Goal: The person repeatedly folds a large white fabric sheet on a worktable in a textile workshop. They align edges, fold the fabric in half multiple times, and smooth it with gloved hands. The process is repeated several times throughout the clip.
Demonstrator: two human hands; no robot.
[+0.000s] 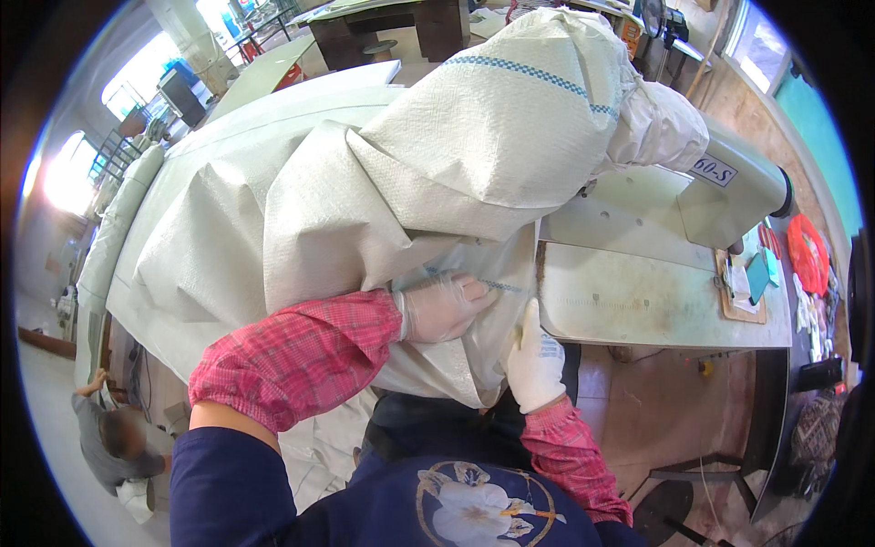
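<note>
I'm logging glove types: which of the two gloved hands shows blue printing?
The right hand, beside the pale worktop: blue printing shows on its back. The left hand, on the white sheeting, shows none.

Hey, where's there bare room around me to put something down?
The pale, stained tabletop is bare between the white woven sheet and the brown rectangular clipboard. Left of that it's crowded: bulky sheet folds, plus the gloved left hand and gloved right hand.

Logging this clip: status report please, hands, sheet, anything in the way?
Left hand on white sheet; right hand at its right edge, grip unclear. Sheet bunched in tall folds. Folds hide part of the sewing machine.
</note>
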